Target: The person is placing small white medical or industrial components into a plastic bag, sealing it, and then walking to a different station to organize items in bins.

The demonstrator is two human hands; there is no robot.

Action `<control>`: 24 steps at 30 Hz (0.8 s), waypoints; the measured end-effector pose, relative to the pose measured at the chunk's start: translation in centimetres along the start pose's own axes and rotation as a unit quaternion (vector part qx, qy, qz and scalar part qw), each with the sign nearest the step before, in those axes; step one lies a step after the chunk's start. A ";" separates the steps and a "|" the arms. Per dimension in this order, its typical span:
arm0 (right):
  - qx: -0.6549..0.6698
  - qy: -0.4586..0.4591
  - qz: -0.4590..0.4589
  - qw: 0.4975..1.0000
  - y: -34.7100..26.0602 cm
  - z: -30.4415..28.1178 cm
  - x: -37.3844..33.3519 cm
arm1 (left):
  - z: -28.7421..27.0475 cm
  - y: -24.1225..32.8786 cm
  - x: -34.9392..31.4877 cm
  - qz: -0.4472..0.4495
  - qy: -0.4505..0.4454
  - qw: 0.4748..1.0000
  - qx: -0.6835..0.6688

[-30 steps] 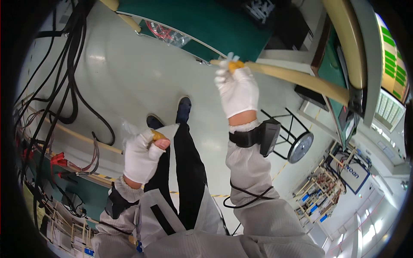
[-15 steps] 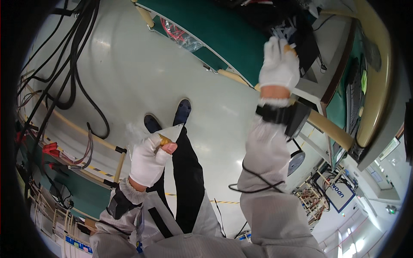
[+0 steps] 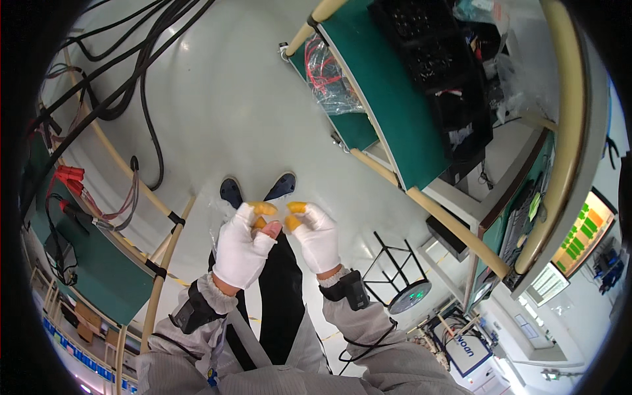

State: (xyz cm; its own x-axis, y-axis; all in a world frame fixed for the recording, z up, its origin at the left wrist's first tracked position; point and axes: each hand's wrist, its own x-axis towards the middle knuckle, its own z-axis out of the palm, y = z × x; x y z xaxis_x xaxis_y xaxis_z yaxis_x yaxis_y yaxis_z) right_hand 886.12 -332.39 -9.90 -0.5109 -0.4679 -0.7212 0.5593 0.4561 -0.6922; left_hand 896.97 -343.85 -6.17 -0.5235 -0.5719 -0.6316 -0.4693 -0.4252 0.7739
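Observation:
Both my hands wear white gloves with yellow coverings on some fingertips, and they face each other in front of my legs. My left hand (image 3: 242, 247) is closed, its bare thumb tip pressed toward the fingers. It grips a clear plastic bag (image 3: 214, 220), whose thin film hangs beside the glove and shows only faintly. My right hand (image 3: 315, 240) is a short gap to the right. Its thumb and fingers are bent together in a pinch toward the left hand; whatever lies between them is too small or see-through to name.
A green-topped cart (image 3: 368, 72) at upper right carries black bins (image 3: 421, 33); bagged red cables (image 3: 322, 72) lie on its lower shelf. A round stool (image 3: 409, 296) stands right. Black cables (image 3: 141, 72) hang at left above a green bench (image 3: 99, 276) with red clamps (image 3: 71, 176).
My right hand has drawn back from the bins at upper right to beside my left hand, its fingers now bent. My left hand keeps its grip. The view has shifted, bringing the stool into fuller sight.

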 end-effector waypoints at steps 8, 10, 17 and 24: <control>-0.161 -0.152 -0.107 0.969 -2.8 3.6 -0.6 | -4.4 -1.4 -1.4 -0.007 0.021 0.999 -0.035; -0.145 -0.162 -0.099 0.971 -2.6 4.3 -0.7 | -4.7 -1.3 -1.4 0.008 0.044 0.998 -0.046; -0.085 -0.176 -0.044 0.980 -1.5 5.5 -1.4 | -6.5 -0.8 -2.0 -0.014 0.009 0.997 -0.074; -0.151 -0.161 -0.049 0.974 -3.7 5.8 -2.6 | -6.5 -0.8 -2.8 -0.012 -0.027 0.995 -0.094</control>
State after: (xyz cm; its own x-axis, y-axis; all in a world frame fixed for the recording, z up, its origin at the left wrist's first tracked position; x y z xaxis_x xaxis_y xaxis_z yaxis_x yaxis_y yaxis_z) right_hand 889.21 -337.24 -5.33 -0.2929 -0.7116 -0.6386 0.2755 0.5767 -0.7691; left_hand 903.50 -346.45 -4.73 -0.5543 -0.5237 -0.6469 -0.3432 -0.5642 0.7509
